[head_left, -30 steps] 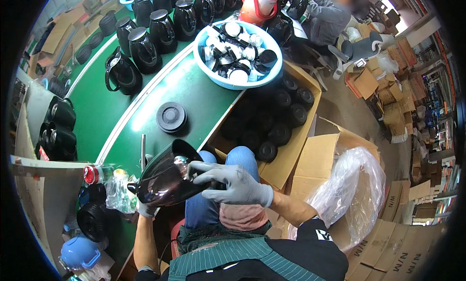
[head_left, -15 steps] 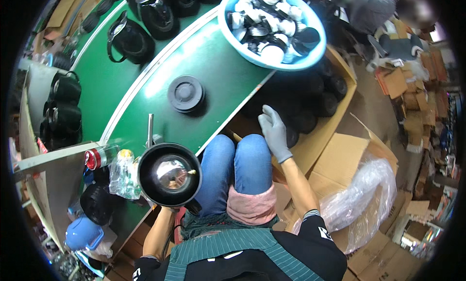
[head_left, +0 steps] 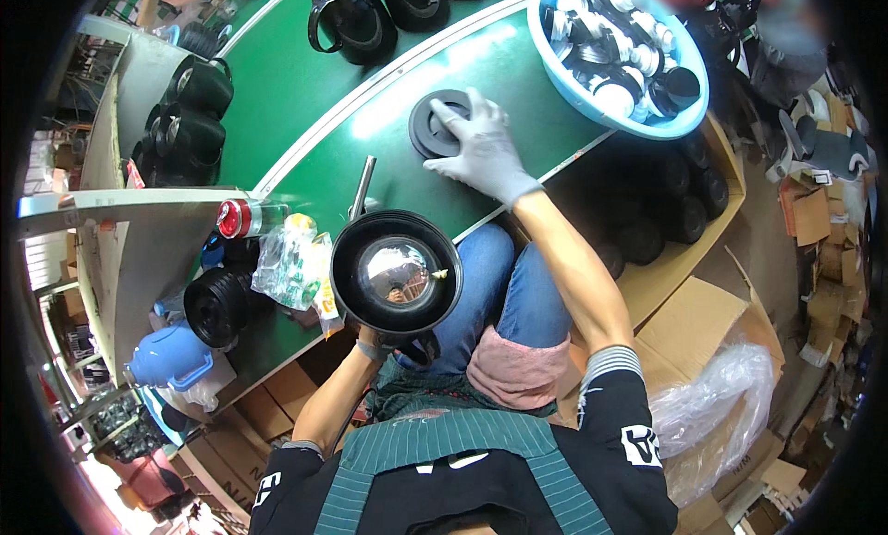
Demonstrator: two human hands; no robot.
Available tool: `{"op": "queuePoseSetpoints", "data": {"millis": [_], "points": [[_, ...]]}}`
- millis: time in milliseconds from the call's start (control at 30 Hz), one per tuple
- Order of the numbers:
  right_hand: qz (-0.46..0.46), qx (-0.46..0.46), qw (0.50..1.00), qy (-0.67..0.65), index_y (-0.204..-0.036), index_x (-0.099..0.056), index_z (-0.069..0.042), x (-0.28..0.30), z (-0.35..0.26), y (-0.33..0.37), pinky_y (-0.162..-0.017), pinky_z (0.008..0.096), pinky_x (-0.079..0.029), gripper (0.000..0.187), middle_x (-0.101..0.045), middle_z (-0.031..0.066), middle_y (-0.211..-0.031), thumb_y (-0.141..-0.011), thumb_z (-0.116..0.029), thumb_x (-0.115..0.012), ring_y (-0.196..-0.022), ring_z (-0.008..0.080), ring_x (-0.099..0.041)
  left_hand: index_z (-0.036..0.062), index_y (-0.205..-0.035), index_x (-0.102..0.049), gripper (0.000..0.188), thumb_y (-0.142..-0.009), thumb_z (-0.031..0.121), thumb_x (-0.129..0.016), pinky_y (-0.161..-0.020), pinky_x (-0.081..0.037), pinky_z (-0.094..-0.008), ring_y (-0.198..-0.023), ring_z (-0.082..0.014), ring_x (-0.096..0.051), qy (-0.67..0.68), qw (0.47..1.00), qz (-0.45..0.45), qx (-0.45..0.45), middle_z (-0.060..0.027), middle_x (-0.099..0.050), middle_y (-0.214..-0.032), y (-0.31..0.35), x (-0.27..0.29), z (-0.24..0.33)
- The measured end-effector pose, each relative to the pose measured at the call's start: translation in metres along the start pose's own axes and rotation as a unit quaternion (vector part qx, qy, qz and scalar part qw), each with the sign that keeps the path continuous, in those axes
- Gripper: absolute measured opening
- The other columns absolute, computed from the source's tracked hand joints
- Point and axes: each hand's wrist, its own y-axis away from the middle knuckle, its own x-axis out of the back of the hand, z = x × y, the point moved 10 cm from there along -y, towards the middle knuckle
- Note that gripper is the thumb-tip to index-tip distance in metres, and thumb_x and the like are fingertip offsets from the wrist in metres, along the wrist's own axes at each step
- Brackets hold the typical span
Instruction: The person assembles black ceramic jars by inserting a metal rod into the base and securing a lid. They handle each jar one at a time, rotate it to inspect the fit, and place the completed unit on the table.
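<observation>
In my left hand (head_left: 372, 343), mostly hidden below it, is a black jug (head_left: 348, 285) tilted with its round mouth toward me. Inside the mouth shows a shiny silver dome, and the jug's handle (head_left: 424, 348) points toward my lap. My right hand (head_left: 486, 151), in a grey glove, reaches over a black round disc-shaped part (head_left: 428, 130) lying flat on the green table. Its fingers are spread, with the index finger over the disc's top and the thumb by its near edge. Just beyond the jug, a metal rod (head_left: 363, 188) stands up.
A light blue basin (head_left: 555, 68) of white and black parts stands at the far right. Black jugs (head_left: 356, 22) line the far strip beyond a white rail. Left of the held jug lie a red can (head_left: 236, 219) and a plastic bag (head_left: 289, 262). An open carton (head_left: 717, 202) holds black parts at right.
My right hand has moved from above the carton, over to the left, onto the black disc. My left hand still holds the jug. The whole view has shifted.
</observation>
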Motion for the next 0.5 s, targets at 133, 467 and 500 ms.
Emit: {"op": "queuePoseSetpoints", "data": {"millis": [133, 467, 500], "points": [[-0.063, -0.047, 0.924, -0.373, -0.165, -0.051, -0.015, 0.069, -0.041, 0.067, -0.128, 0.0497, -0.034, 0.108, -0.042, 0.0247, -0.167, -0.07, -0.043, -0.096, -0.152, 0.0421, -0.045, 0.0114, -0.164, -0.044, 0.076, -0.105, 0.056, -0.061, -0.123, -0.039, -0.0523, -0.146, -0.0346, -0.051, -0.195, 0.979, -0.037, 0.038, -0.0172, -0.05, -0.164, -0.003, 0.003, -0.01], [-0.097, 0.07, 0.954, -0.274, -0.164, -0.053, -0.017, 0.113, -0.142, 0.183, -0.128, 0.0555, -0.03, 0.117, -0.027, 0.0314, -0.173, -0.063, -0.051, -0.1, -0.155, 0.0533, -0.034, 0.0166, -0.168, -0.045, 0.073, -0.104, 0.042, -0.072, -0.137, -0.018, -0.0439, -0.161, -0.025, -0.036, -0.571, 0.787, -0.219, 0.078, -0.0066, -0.044, -0.173, 0.016, -0.002, -0.026], [-0.093, 0.092, 0.953, -0.273, -0.164, -0.054, -0.018, 0.115, -0.147, 0.188, -0.128, 0.0559, -0.03, 0.117, -0.027, 0.0318, -0.172, -0.062, -0.053, -0.1, -0.156, 0.0536, -0.034, 0.0166, -0.167, -0.046, 0.073, -0.104, 0.041, -0.073, -0.137, -0.019, -0.0434, -0.161, -0.0246, -0.036, -0.511, 0.826, -0.197, 0.134, -0.0062, -0.044, -0.173, 0.018, 0.004, -0.029]]}}
